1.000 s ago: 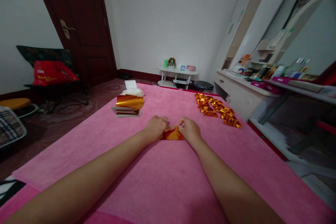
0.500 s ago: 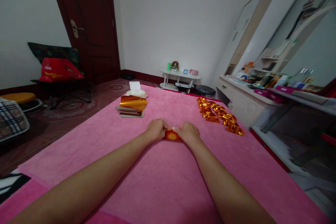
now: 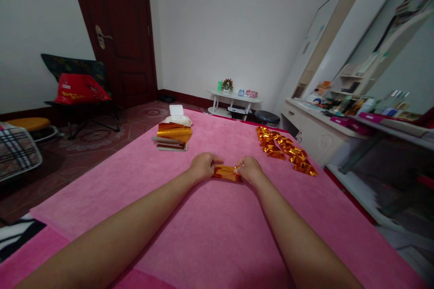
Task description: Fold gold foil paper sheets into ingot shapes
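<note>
A small folded piece of shiny gold foil paper (image 3: 226, 173) lies on the pink cloth (image 3: 210, 230) between my hands. My left hand (image 3: 203, 165) grips its left end, the fingers curled over the edge. At the other end my right hand (image 3: 251, 170) pinches the paper between thumb and fingers. To the left sits a stack of gold foil sheets (image 3: 174, 132). On the right lie rows of folded gold foil pieces (image 3: 286, 146), crumpled-looking and pointed, apart from my hands.
Behind the foil stack is a white pack with a raised lid (image 3: 176, 110). A cluttered dressing table (image 3: 315, 119) stands on the right. Beyond the cloth is a low white table (image 3: 233, 96). A chair with a red bag (image 3: 81, 89) stands at the left.
My right hand has shifted slightly right, away from the left one. The foil paper's top now shows plain gold, where an orange-red face with a yellow oval was. The view has turned slightly.
</note>
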### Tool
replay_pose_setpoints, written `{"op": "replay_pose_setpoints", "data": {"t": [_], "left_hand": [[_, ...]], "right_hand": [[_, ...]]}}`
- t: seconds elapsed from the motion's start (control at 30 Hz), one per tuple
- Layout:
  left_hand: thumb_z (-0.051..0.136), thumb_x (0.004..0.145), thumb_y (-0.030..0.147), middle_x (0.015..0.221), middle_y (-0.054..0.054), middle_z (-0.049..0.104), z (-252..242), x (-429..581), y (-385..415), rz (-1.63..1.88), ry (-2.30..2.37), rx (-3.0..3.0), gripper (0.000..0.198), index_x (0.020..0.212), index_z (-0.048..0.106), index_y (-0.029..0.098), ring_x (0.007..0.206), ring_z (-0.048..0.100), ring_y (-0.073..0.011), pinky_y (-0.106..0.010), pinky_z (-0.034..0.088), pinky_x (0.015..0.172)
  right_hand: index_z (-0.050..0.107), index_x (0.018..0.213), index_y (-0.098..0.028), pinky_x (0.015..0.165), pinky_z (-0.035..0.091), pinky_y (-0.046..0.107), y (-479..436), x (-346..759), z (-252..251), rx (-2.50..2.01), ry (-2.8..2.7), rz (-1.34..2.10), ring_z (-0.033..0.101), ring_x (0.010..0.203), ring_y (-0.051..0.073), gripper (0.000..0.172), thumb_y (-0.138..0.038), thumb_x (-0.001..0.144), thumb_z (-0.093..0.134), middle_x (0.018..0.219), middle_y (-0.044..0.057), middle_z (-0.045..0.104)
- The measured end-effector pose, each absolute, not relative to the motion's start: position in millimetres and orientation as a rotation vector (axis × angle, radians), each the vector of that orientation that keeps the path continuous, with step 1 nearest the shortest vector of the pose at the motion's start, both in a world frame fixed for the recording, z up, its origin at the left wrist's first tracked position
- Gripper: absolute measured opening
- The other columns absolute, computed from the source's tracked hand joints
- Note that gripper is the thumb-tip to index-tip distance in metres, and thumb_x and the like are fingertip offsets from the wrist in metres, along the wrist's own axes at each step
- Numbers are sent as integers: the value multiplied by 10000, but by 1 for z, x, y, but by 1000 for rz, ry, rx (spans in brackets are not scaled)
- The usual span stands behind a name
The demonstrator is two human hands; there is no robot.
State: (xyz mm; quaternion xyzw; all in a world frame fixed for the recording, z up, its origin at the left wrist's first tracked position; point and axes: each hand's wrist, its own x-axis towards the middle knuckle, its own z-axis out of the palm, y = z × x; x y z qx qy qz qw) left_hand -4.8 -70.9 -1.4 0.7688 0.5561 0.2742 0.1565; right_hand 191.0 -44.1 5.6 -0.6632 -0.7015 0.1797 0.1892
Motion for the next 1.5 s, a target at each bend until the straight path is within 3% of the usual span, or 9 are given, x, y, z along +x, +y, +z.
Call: {"op": "replay_pose_setpoints", "data": {"t": [0.17,0.4,0.53,0.97,1.23,1.5], "left_hand": [[543,762,166,1063,-32,699,-5,-5,-67,838,1611,2108,333,1051,696,232,959,626,-171,-232,446,832],[608,734,351,726,-4,700,-6,-1,-66,819,1567,2052,239,855,729,185,622,594,-130,-199,406,556],[623,711,424,651,6,654,-5,1,-67,813,1534,2073,294,782,715,153,562,542,-115,-193,357,512],[634,689,315,602,0,626,21,10,-81,790,1482,2207,164,672,705,168,548,487,-115,-216,280,520],[644,683,353,550,16,602,24,2,-75,770,1482,2137,199,663,713,168,506,472,-102,-203,259,468],[665,641,313,545,-5,613,10,-48,-60,938,1556,1952,172,633,695,143,509,513,-116,-200,333,482]], "right_hand": [[687,690,-216,502,322,217,-53,192,1,-1778,-1931,498,575,583,131,96,-176,649,610,660,11,666],[631,702,-217,550,341,203,-63,194,-1,-1624,-1866,512,567,624,126,63,-229,704,570,670,-17,641],[628,714,-213,537,344,205,-66,191,0,-1554,-1827,546,543,592,127,69,-241,706,565,645,-21,622],[625,725,-196,549,393,212,-71,172,-5,-1344,-1821,656,535,578,122,105,-235,700,531,636,-26,612],[631,695,-197,554,405,224,-68,176,-4,-1324,-1745,650,546,582,134,96,-250,671,555,617,-19,617],[588,683,-179,563,430,260,-44,227,-8,-1325,-1493,650,574,592,170,140,-307,651,540,621,18,626]]}}
